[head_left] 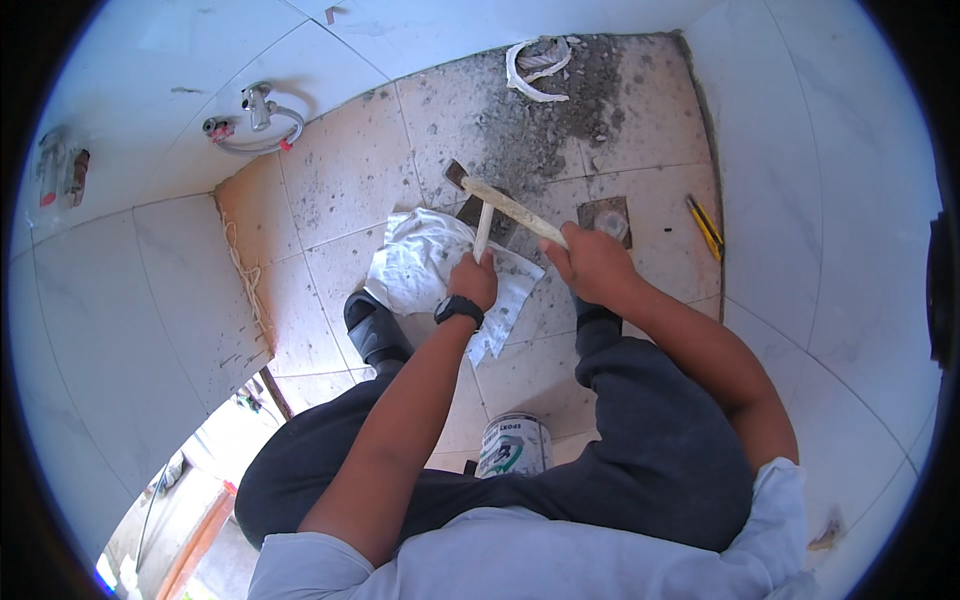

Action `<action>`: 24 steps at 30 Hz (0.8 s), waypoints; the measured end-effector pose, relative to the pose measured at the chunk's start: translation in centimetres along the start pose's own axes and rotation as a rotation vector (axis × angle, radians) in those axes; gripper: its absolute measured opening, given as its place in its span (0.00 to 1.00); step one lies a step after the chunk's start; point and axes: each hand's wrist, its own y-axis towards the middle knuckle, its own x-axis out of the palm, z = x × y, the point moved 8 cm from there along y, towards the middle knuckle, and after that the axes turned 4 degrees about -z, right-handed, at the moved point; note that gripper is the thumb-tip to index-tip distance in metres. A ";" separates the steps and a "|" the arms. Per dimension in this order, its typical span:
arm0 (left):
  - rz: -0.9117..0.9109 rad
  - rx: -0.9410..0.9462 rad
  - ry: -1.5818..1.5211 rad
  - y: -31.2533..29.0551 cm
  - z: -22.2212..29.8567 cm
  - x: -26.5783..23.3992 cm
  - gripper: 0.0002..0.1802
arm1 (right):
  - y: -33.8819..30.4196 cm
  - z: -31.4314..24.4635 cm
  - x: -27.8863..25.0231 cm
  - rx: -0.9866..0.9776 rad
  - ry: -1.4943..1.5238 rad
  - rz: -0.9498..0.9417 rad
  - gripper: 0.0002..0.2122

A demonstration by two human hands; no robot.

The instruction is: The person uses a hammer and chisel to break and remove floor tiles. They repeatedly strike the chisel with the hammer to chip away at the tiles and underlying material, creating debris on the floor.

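My right hand [597, 264] is closed round the lower end of a hammer's worn pale wooden handle [510, 207]. The dark hammer head [455, 175] points up and left, over the tiled floor. My left hand [474, 281], with a black watch on its wrist, grips a tool with a pale handle [483, 232]. That handle passes under the hammer's and seems to meet a dark, flat head, partly hidden, so its exact kind is unclear. A crumpled white cloth [405, 262] spotted with grey lies on the tiles below and beside my left hand.
Grey rubble [530, 140] spreads toward a floor hole ringed by a white broken rim [515, 75]. A square drain recess [605, 218] and a yellow utility knife [705, 228] lie right. A wall tap [258, 105] is upper left; a paint bucket [515, 445] stands between my legs.
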 end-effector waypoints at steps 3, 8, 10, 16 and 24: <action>-0.044 -0.020 0.024 0.0 -0.1 0.4 0.33 | 0.0 0.5 0.4 0.061 0.014 -0.065 0.21; -0.061 -0.019 0.026 0.1 0.2 -0.1 0.33 | 0.0 1.0 -0.1 0.078 -0.046 -0.005 0.21; -0.074 -0.022 0.011 0.0 0.3 -0.2 0.33 | 0.0 1.0 0.0 0.078 -0.024 0.003 0.21; -0.082 -0.045 0.016 -0.2 0.6 -0.5 0.32 | 0.5 0.9 -0.3 0.082 -0.048 -0.013 0.22; -0.102 -0.056 0.006 -0.1 0.8 -0.7 0.32 | 0.0 1.2 0.0 0.149 -0.059 -0.066 0.21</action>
